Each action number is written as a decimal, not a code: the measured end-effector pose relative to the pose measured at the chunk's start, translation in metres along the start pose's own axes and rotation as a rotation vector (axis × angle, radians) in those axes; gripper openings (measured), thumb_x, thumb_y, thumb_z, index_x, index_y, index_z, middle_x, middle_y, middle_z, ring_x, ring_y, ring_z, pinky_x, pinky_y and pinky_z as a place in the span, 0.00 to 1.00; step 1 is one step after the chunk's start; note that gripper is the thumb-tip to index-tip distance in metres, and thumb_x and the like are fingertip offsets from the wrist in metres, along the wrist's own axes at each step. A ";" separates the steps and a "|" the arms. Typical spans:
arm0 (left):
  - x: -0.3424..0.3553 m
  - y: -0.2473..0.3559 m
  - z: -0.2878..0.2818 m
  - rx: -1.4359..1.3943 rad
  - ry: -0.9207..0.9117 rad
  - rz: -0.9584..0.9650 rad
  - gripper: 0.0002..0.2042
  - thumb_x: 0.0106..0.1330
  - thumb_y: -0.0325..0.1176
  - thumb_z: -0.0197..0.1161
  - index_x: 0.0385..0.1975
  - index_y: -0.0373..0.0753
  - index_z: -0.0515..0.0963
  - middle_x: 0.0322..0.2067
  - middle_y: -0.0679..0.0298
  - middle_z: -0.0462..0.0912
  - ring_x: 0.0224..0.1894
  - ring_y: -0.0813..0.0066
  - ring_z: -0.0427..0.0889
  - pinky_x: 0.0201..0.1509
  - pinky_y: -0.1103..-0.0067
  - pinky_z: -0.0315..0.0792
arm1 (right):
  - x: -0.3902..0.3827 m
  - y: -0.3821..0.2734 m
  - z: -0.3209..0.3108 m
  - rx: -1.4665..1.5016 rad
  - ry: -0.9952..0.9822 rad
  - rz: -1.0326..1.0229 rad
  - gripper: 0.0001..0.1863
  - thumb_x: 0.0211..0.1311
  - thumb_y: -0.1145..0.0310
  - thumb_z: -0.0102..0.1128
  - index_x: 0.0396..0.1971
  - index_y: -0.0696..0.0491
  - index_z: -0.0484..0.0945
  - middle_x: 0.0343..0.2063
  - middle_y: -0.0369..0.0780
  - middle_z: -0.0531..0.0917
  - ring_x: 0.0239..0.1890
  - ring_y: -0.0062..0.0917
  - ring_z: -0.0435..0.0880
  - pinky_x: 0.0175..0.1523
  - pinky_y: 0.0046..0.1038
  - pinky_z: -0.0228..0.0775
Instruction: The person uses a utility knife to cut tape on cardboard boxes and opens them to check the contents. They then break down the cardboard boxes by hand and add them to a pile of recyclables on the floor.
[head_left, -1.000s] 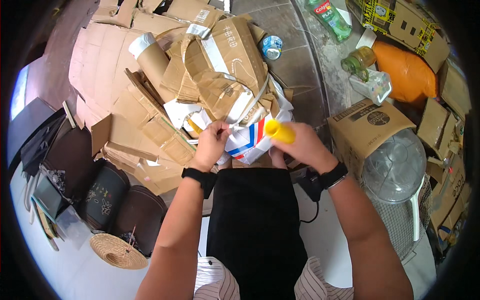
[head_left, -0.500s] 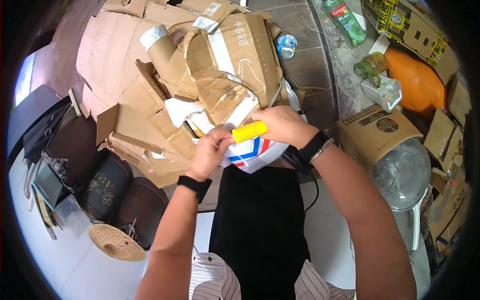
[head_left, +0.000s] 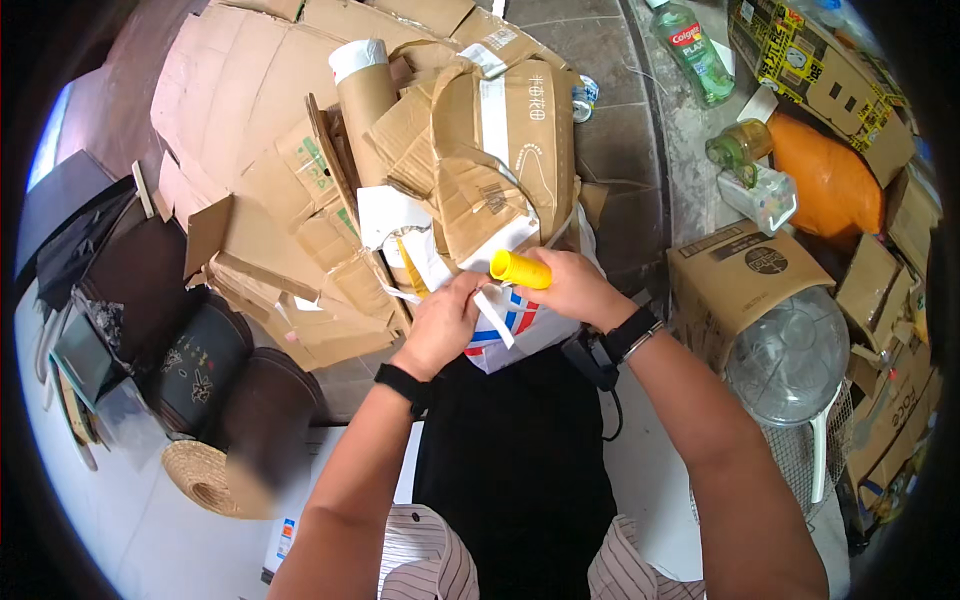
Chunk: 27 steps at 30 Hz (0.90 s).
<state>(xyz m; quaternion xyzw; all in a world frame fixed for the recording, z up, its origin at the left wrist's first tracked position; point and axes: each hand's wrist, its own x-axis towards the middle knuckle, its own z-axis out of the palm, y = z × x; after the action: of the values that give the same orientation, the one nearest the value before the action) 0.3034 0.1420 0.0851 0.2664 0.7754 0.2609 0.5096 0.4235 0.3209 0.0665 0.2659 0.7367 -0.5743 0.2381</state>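
My right hand [head_left: 578, 288] is wrapped round a yellow cylinder [head_left: 520, 269], its near end pointing left. My left hand [head_left: 443, 322] is closed in a pinch at the top of a white strip [head_left: 495, 318], just left of the cylinder. The strip hangs over a white plastic bag [head_left: 530, 335] with blue and red stripes. Flattened brown cardboard [head_left: 555, 150] stands in the bag, with a cardboard tube [head_left: 370, 110] leaning at its left. My palms hide part of the bag's top.
Flattened boxes [head_left: 240, 90] spread out at far left. A crushed can [head_left: 585, 98] lies behind the bag. On the right are a green bottle [head_left: 695, 60], a cardboard box [head_left: 735, 270] and a clear plastic basin [head_left: 785, 355]. Dark chairs [head_left: 205, 355] and a straw hat [head_left: 205, 480] stand left.
The yellow cylinder has turned, so its end now faces more toward me. The white strip has come into sight across the bag. The cardboard bundle sits further right and lower in view.
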 end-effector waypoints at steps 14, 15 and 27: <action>0.006 0.011 0.012 0.082 -0.019 -0.046 0.17 0.53 0.26 0.61 0.45 0.34 0.71 0.28 0.49 0.80 0.33 0.54 0.81 0.39 0.69 0.75 | -0.010 -0.001 0.012 0.006 -0.080 -0.014 0.22 0.48 0.58 0.69 0.39 0.55 0.73 0.33 0.48 0.82 0.38 0.44 0.81 0.42 0.38 0.71; 0.004 0.009 0.013 0.205 0.105 0.033 0.18 0.52 0.26 0.60 0.45 0.34 0.71 0.27 0.46 0.79 0.33 0.47 0.80 0.38 0.65 0.75 | -0.008 0.000 0.012 -0.033 -0.022 -0.072 0.22 0.47 0.58 0.70 0.38 0.54 0.73 0.32 0.48 0.82 0.37 0.44 0.81 0.42 0.38 0.71; 0.018 0.005 0.000 0.126 0.146 0.328 0.10 0.49 0.20 0.57 0.32 0.34 0.79 0.37 0.54 0.77 0.33 0.54 0.79 0.36 0.72 0.75 | 0.000 -0.010 0.000 -0.031 0.071 0.001 0.23 0.50 0.54 0.68 0.40 0.55 0.77 0.32 0.48 0.82 0.37 0.44 0.81 0.41 0.37 0.72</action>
<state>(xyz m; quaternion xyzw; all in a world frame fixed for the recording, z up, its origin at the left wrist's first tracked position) 0.2987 0.1579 0.0772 0.4009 0.7714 0.3099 0.3849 0.4173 0.3190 0.0737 0.2826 0.7535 -0.5528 0.2164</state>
